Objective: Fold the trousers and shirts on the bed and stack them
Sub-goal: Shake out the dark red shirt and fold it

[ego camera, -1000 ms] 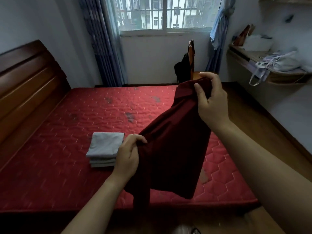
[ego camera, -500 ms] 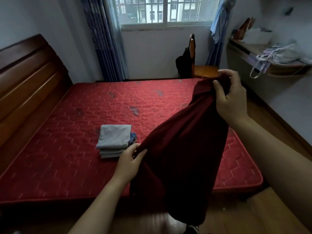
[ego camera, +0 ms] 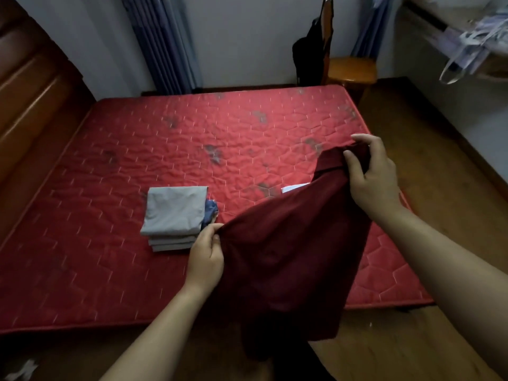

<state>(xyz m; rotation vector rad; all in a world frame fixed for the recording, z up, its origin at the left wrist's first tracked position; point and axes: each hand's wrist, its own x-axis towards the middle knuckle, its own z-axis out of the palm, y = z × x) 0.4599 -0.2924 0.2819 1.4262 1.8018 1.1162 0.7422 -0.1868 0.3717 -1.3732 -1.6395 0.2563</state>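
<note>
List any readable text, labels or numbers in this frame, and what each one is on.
No text can be read in this frame.
The white patch on the red mattress is partly hidden behind the maroon garment, and no print can be made out.
The pale bag at upper right is blurred, with nothing legible.
The maroon garment and the grey folded stack show no logo or label.

Two hands are in sight, the left hand (ego camera: 204, 257) and the right hand (ego camera: 371, 174), and between them they grip one maroon garment (ego camera: 288, 257). Just beyond the left hand sits one folded stack (ego camera: 174, 213): several grey layers, too close-packed to count surely, and one blue piece (ego camera: 210, 211). There is one bed (ego camera: 137, 160). Far past the right hand stands one chair (ego camera: 351, 67). Two curtains (ego camera: 165, 42) hang behind.
</note>
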